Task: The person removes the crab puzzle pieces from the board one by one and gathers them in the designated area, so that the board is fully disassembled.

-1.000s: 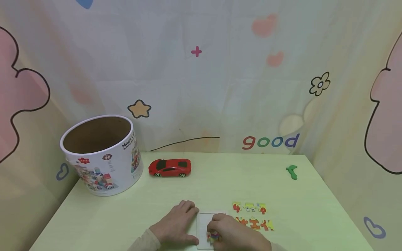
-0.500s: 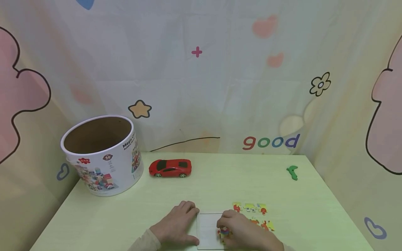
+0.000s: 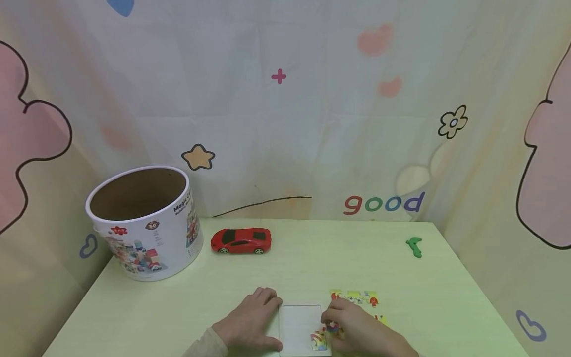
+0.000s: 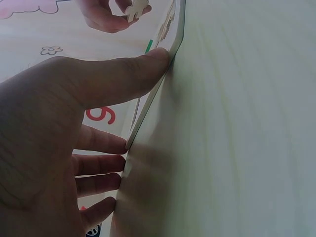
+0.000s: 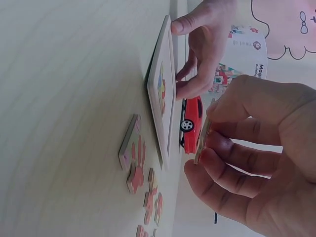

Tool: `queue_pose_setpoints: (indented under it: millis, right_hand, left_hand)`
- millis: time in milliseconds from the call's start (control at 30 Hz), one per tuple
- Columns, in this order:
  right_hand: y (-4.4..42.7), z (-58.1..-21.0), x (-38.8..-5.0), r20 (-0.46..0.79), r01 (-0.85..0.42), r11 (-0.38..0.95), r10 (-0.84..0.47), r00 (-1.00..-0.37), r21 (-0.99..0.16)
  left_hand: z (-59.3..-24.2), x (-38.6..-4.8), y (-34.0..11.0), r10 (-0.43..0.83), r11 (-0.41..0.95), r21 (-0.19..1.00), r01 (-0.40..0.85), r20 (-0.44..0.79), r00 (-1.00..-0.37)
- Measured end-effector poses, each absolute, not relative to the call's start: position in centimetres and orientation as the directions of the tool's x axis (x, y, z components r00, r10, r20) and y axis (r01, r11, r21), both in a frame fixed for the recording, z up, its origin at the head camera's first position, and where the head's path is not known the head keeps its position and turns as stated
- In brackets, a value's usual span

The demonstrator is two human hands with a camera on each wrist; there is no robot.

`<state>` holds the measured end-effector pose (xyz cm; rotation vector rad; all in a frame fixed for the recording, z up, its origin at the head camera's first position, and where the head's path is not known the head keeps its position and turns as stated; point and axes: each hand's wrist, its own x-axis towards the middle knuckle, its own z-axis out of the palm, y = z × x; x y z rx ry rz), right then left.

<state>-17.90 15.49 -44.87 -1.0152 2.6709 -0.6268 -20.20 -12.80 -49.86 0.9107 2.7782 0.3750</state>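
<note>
A shallow white puzzle tray [image 3: 298, 322] lies at the table's front. My left hand [image 3: 251, 320] rests along its left side, fingers spread; in the left wrist view the thumb and a fingertip touch the tray edge. One colourful puzzle piece [image 3: 318, 340] sits in the tray's near right corner. Over the right edge of the tray, my right hand [image 3: 363, 328] pinches another puzzle piece [image 5: 203, 140] between thumb and fingers; its printed side is partly hidden. Several loose puzzle pieces [image 3: 354, 296] lie right of the tray, some covered by the right hand.
A red toy car [image 3: 241, 241] stands at the back of the table. Left of it is a large white bucket [image 3: 151, 243], open at the top. Near the back right lies a small green toy [image 3: 415, 246]. A printed curtain [image 3: 285, 124] hangs behind the table.
My right hand has moved to the right with the pinched puzzle piece, uncovering the piece in the tray's corner and covering some loose pieces. The left hand has stayed in place.
</note>
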Motion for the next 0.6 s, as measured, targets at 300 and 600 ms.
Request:
queue_pose_setpoints:
  millis: [300, 600]
  right_hand:
    - [16.9, -45.1, -17.6, 0.025, -0.635, 0.672, -0.679, -0.733, -0.382]
    - [17.8, -45.3, -17.4, 0.011, -0.589, 0.693, -0.644, -0.765, -0.415]
  left_hand:
    - [-50.3, -20.3, -12.9, 0.613, 0.767, 0.299, 0.568, -0.079, -0.786]
    - [-50.2, -20.2, -12.9, 0.602, 0.775, 0.306, 0.552, -0.094, -0.793]
